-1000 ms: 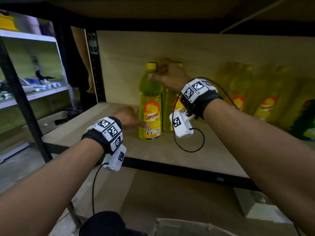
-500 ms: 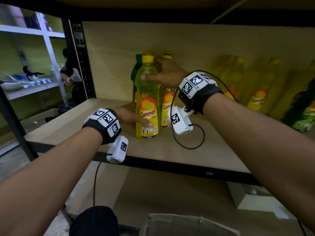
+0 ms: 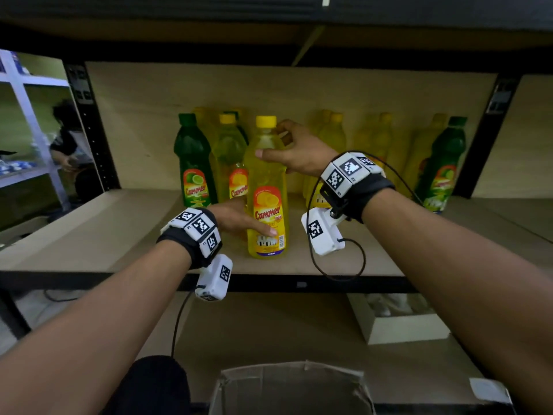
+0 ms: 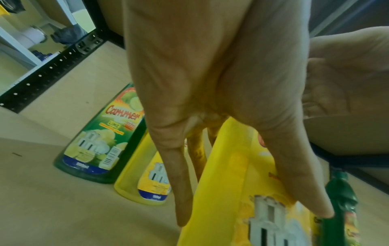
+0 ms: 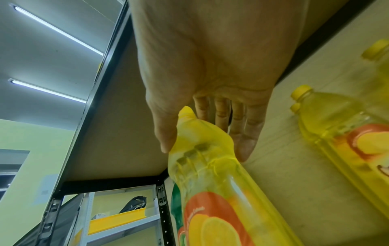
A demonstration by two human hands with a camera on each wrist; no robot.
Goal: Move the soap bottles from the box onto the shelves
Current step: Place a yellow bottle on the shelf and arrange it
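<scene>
standing upright at centre frame on the wooden shelf [image 3: 125, 235], the front yellow soap bottle [image 3: 267, 187] has both hands on it. right hand [image 3: 294, 154] is up at the shoulder of the bottle just under the yellow cap, thumb across the front and fingers wrapped behind, closed around it; the right wrist view shows those fingers [image 5: 248, 133] through the clear plastic. left hand [image 3: 239, 218] sits low at the label, thumb laid across the front, fingers reaching round the left side, so it clasps the base; in the left wrist view the fingers [image 4: 181, 183] look fairly straight along the bottle. counting the rest now: one green bottle [image 3: 194, 163] upright just left of centre, and one yellow bottle [image 3: 232, 163] between it and the held one, with at least one more yellow cap behind, blurred. over on the right side of the frame a blurred group of yellow bottles [image 3: 374, 151] stands at the back, count uncertain, then one more green bottle at far right [image 3: 443, 169]. bottom centre shows one open cardboard box [image 3: 293, 384], and lower right one white box [image 3: 404, 327] under the shelf. far left, a second person [image 3: 67, 139] beside a white rack [image 3: 27, 94].
</scene>
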